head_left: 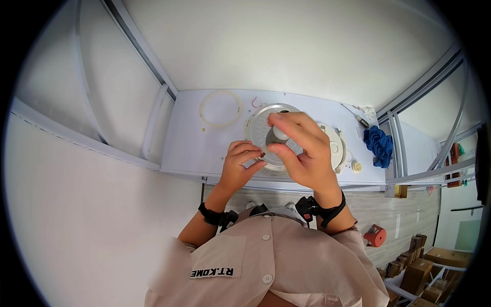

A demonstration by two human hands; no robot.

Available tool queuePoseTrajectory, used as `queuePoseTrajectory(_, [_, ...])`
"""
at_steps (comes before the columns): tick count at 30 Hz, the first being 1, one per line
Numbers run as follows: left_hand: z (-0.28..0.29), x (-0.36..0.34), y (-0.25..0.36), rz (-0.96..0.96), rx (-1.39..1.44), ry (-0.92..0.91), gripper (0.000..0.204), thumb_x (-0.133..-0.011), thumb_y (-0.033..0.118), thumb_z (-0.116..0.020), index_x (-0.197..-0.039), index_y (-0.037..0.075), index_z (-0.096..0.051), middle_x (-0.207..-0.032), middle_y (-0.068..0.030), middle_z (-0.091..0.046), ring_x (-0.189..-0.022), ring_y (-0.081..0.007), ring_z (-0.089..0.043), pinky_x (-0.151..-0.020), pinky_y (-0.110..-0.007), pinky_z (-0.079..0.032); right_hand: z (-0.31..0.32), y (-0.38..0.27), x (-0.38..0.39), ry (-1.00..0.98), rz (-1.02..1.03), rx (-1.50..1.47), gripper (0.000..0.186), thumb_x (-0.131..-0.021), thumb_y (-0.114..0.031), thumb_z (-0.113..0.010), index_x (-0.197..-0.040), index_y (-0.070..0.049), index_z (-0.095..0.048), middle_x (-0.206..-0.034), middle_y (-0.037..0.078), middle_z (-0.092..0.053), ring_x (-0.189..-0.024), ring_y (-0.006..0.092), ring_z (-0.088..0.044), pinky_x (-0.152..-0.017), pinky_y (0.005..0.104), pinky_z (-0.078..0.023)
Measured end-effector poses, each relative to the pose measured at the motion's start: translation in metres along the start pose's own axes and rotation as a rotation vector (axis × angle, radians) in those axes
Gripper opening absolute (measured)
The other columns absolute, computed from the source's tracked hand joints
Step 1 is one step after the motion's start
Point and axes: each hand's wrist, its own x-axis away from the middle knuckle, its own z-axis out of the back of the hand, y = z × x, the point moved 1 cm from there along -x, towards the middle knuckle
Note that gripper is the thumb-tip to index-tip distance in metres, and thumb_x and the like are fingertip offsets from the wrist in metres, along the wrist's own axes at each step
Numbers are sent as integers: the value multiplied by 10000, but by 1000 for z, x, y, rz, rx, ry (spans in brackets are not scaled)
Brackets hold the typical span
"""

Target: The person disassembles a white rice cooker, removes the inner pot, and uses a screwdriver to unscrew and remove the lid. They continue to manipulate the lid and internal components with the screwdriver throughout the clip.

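My right hand [311, 153] is raised over a round silver metal disc [259, 128], thumb and fingers curled round a small rounded object with a whitish top and grey lower part [279, 134]. Its exact kind I cannot make out. At the disc's near left edge is my left hand [237, 165], thumb and fingertips drawn close together. A tiny dark bit shows by those fingertips, too small to name. Right of the disc, partly behind my right hand, lies a round white lid-like part [335, 147].
On the white table [192, 148] are a pale ring [201, 115] at far left, a screwdriver-like tool [362, 121], a crumpled blue cloth [378, 147] and a small yellowish round piece [356, 166] at right. Metal posts flank the table. A red stool [376, 236] stands on the floor.
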Motion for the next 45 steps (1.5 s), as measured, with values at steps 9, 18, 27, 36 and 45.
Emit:
queuePoseTrajectory(9, [1,0,-1,14,2,-8,309,-743,124,-934,-1030,97,-823,-1128,-14,-764,-1212,-306,-622,-1038,-444,-520,-15,-12,-7,165,14,-67,479,-838,-116,-880,-1299,-58,-761,-1099,102,-658,-982,261,-649,-834,360,-555])
queuePoseTrajectory(18, [1,-1,-4,-11,27,1,202,-796,101,-899,-984,93,-824,-1113,-24,-762,-1196,-314,-622,-1029,-445,-520,-4,4,10,52,63,185,517,-935,-123,-787,-1415,16,-652,-1240,158,-672,-1083,317,-668,-974,401,-541])
queuePoseTrajectory(27, [4,-4,1,22,22,-40,187,-797,104,-901,-965,94,-820,-1103,-18,-759,-1184,-314,-622,-1018,-451,-520,-3,5,8,-29,52,103,526,-848,-121,-866,-1354,-79,-729,-1326,181,-612,-1099,316,-644,-870,379,-566])
queuePoseTrajectory(36, [4,-3,-4,-3,43,-28,181,-806,109,-895,-971,90,-822,-1089,-11,-756,-1177,-311,-618,-1034,-447,-505,-15,-14,-8,12,53,3,510,-833,-115,-875,-1320,-59,-735,-1174,111,-622,-995,262,-640,-804,365,-564])
queuePoseTrajectory(45, [4,-3,-2,-8,37,-26,175,-836,80,-866,-1007,77,-825,-1087,-32,-742,-1153,-315,-618,-1005,-445,-508,-10,-7,-1,51,108,111,430,-913,-48,-774,-1339,-53,-721,-1233,150,-675,-1042,288,-673,-841,370,-575])
